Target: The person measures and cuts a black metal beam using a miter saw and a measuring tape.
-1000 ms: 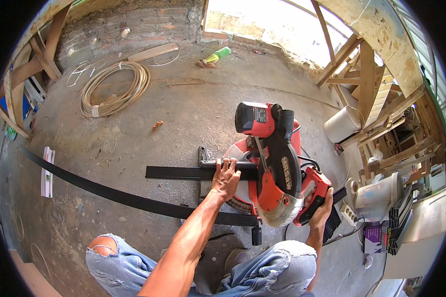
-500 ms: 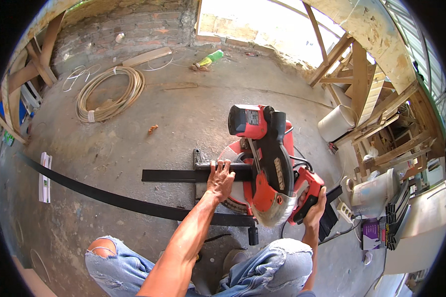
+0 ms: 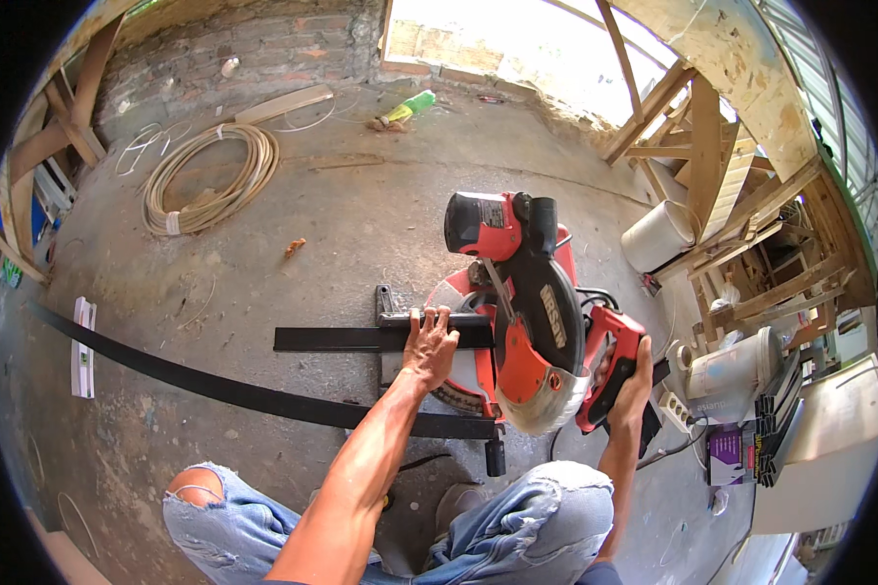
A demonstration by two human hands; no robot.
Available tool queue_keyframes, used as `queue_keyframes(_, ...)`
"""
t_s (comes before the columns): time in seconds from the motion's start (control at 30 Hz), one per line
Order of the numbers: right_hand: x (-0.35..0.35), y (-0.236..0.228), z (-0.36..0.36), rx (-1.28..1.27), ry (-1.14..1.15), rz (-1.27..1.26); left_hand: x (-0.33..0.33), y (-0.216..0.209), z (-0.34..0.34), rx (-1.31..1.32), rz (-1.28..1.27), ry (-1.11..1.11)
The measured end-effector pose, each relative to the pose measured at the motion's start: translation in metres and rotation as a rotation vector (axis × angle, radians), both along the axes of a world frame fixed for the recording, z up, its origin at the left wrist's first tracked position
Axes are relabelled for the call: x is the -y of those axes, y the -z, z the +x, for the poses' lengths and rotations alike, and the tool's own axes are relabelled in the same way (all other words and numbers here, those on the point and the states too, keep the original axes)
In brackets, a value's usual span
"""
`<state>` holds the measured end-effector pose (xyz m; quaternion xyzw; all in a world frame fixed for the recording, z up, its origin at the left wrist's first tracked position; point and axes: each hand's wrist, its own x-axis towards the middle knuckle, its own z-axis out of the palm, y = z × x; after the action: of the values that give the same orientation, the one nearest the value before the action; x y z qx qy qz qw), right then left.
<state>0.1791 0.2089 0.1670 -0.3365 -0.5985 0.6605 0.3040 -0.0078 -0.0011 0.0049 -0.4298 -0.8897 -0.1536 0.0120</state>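
A red and black mitre saw (image 3: pixel 539 302) stands on the concrete floor before my knees, its head over the work. My right hand (image 3: pixel 630 388) is closed round the saw's red and black handle (image 3: pixel 610 366). A short black flat bar (image 3: pixel 327 338) lies across the saw's base against the fence, its right end near the blade guard. My left hand (image 3: pixel 429 346) presses that bar against the fence, its fingers curled over the top. Nearer me, a long black strip (image 3: pixel 234 390) runs from the far left to the saw's front edge, passing under my left forearm.
A white spirit level (image 3: pixel 84 351) lies at the left by the long strip. Farther back are a coil of hose (image 3: pixel 263 161) and a green bottle (image 3: pixel 415 105). On the right stand white buckets (image 3: pixel 737 375), a power strip (image 3: pixel 675 409), a purple box (image 3: pixel 727 456) and stacked timber (image 3: pixel 790 283).
The saw's head and handle have risen slightly, and my right hand has moved up with the handle. My left hand stays on the short black bar. The view has shifted a little.
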Motion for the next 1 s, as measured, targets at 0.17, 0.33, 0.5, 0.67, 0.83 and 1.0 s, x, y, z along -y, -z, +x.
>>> queue_keyframes(0.17,0.01,0.048,0.026,-0.123,-0.036,0.037,-0.002,-0.005,0.0,0.022,-0.005,0.011)
queue_keyframes(0.33,0.0,0.041,0.025,-0.093,-0.052,0.077,-0.005,0.002,0.0,-0.026,-0.004,0.009)
queue_keyframes(0.5,0.001,-0.036,-0.019,0.093,-0.09,0.089,0.005,-0.004,0.0,0.004,-0.039,0.009)
queue_keyframes(0.67,-0.043,-0.092,-0.071,0.205,-0.211,0.257,0.005,0.012,-0.002,-0.097,0.023,0.069)
queue_keyframes(0.83,-0.074,-0.113,-0.114,0.225,-0.382,0.273,0.011,0.019,-0.002,-0.157,0.111,0.097)
queue_keyframes(1.0,-0.078,-0.128,-0.127,0.161,-0.35,0.196,0.015,0.0,-0.002,-0.247,-0.026,0.165)
